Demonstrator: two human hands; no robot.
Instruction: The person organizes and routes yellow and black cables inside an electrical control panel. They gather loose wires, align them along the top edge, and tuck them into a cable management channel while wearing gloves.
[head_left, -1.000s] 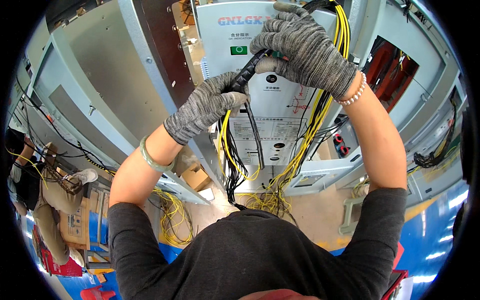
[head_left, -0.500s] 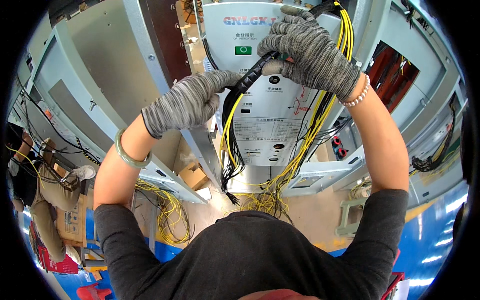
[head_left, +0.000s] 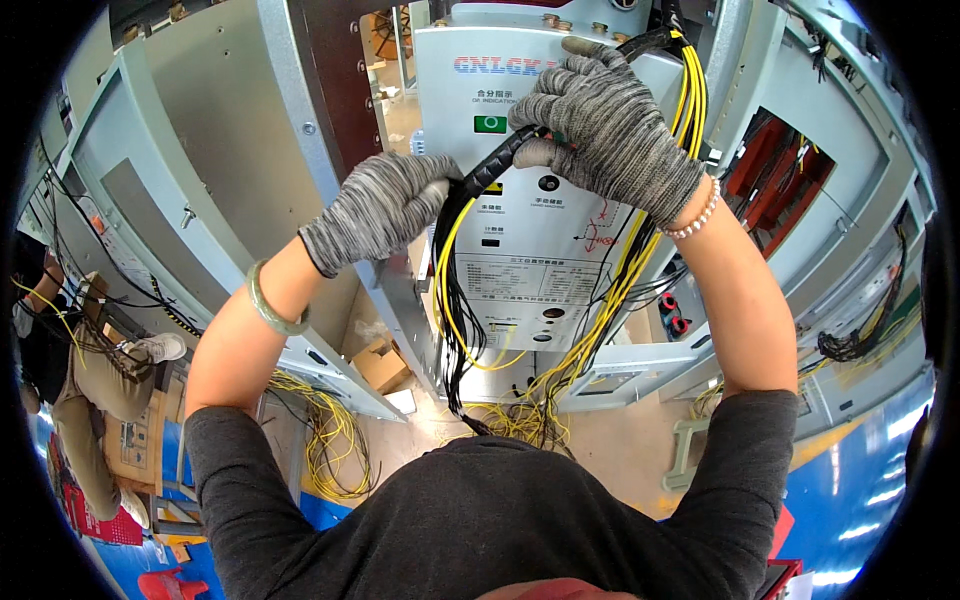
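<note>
Apparently pinching the lower end of a black wrapped sleeve (head_left: 488, 171) with closed fingers (head_left: 436, 168) of the left hand (head_left: 375, 212); clasping its upper end between right hand (head_left: 612, 135) thumb and fingers. Held aslant before a pale panel (head_left: 450, 130), above trailing yellow and black wires (head_left: 452, 290).

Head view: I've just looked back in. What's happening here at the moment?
A person in grey knit gloves has both hands on a black-wrapped cable bundle in front of a light grey panel. The right hand grips it higher up; the left hand pinches its lower end, where loose black and yellow wires hang down. More yellow wires run down the panel's right side. At far left, another person's legs show.
</note>
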